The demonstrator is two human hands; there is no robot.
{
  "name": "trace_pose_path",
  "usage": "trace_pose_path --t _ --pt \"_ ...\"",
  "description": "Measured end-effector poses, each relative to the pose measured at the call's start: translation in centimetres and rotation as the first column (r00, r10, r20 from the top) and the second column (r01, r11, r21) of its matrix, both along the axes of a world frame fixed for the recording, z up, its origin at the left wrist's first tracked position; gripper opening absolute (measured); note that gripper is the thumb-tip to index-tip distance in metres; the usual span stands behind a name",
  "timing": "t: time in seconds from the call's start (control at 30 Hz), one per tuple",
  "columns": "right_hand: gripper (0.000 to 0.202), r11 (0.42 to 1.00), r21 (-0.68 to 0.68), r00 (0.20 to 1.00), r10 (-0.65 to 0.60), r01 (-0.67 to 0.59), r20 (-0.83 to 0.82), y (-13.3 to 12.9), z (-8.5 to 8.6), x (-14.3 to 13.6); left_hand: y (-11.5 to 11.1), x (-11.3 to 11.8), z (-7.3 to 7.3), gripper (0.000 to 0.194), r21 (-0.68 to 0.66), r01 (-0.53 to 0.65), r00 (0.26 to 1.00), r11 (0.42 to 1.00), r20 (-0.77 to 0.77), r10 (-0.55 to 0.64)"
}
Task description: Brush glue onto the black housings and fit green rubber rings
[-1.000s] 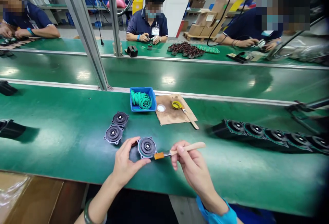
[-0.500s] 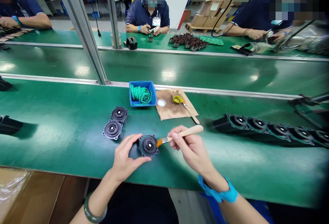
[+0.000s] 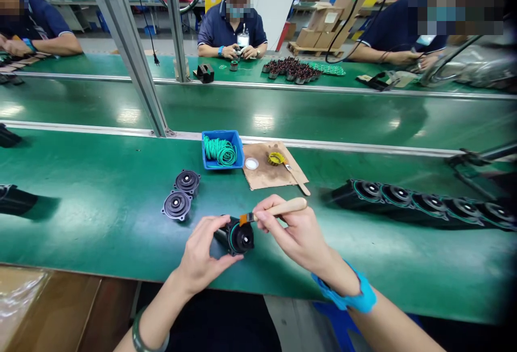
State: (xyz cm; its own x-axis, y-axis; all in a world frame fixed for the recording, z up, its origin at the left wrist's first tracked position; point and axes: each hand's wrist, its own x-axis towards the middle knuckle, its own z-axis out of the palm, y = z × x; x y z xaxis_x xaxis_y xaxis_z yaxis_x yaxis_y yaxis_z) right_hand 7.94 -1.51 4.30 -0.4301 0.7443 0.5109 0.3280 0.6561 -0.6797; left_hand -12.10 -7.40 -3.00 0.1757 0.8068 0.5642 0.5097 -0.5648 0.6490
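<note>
A black round-faced housing (image 3: pixel 242 237) with a green ring around its face is held by my left hand (image 3: pixel 204 255), thumb below and fingers above. It leans, so its dark side shows at the left. My right hand (image 3: pixel 288 228) grips the wooden handle of a brush (image 3: pixel 283 208); the orange bristles touch the upper edge of the housing. Two black round covers (image 3: pixel 176 205) lie to the left. Behind them stands a blue bin (image 3: pixel 223 166) of green rings (image 3: pixel 220 151).
Cardboard (image 3: pixel 258 179) carries a yellow ring-shaped container (image 3: pixel 276 158), a white lid (image 3: pixel 251 164) and a second brush (image 3: pixel 299 180). A row of black housings (image 3: pixel 434 204) lies right. A metal post (image 3: pixel 129 55) rises behind. Three people sit across the bench.
The housing has tipped in my left hand, showing its side, and its face has shifted slightly right. My right hand and the brush have moved left, with the bristles now at the upper edge.
</note>
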Motion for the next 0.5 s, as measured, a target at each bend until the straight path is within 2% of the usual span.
trace_pose_path --t 0.17,0.37,0.5 --pt "0.028 0.994 0.094 0.999 -0.049 0.049 -0.009 -1.4 0.0 -0.9 -0.4 0.9 -0.3 0.060 0.056 -0.059 0.997 0.997 -0.038 0.061" --pt "0.018 0.972 0.231 0.999 0.033 -0.035 0.015 -3.2 -0.5 -1.2 -0.3 1.4 -0.1 0.061 0.141 -0.158 0.980 0.977 -0.097 0.173" --pt "0.012 0.956 0.277 0.995 0.091 -0.095 0.028 -4.3 -0.9 -1.0 -0.3 1.2 -0.1 0.065 0.104 -0.185 0.978 0.977 -0.075 0.193"
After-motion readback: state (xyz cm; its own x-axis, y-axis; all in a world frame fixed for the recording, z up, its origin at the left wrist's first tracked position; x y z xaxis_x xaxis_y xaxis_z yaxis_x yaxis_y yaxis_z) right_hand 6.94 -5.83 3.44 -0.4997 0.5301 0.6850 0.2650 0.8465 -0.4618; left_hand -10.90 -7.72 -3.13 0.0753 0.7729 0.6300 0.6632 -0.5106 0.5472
